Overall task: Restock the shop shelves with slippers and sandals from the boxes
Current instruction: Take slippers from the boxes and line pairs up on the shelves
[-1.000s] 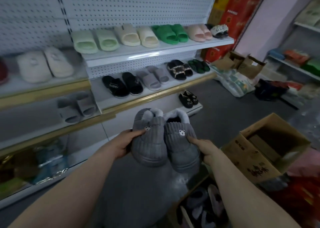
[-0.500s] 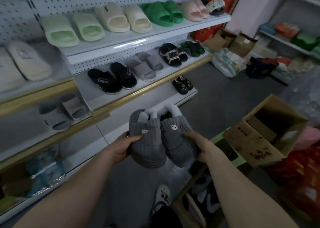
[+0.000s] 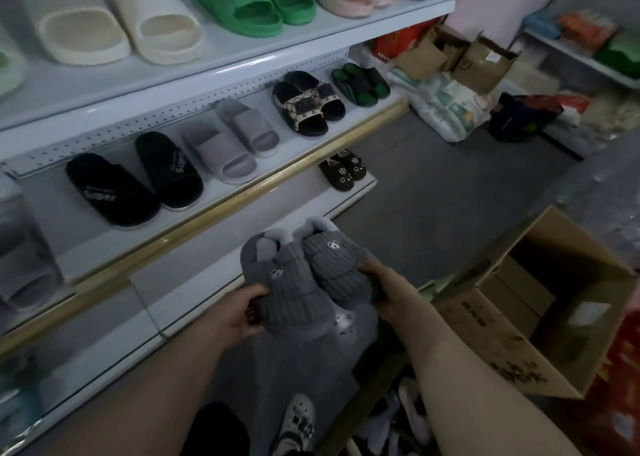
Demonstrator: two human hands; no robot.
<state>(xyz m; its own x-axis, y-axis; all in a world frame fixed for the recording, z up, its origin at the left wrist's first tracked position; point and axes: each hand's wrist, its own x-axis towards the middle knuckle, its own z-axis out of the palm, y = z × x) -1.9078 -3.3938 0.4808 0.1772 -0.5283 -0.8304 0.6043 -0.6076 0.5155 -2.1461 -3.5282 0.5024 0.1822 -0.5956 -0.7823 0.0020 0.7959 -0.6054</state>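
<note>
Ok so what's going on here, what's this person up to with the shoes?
A person is restocking a shoe display. Their left hand and right hand each grip one of a pair of grey ribbed fleece-lined slippers with small bear faces, held in the air in front of the white metal shelves. The slippers are not yet on a shelf. The lowest shelf holds one pair of dark cat-face slippers, and an open brown cardboard box stands to the right.
</note>
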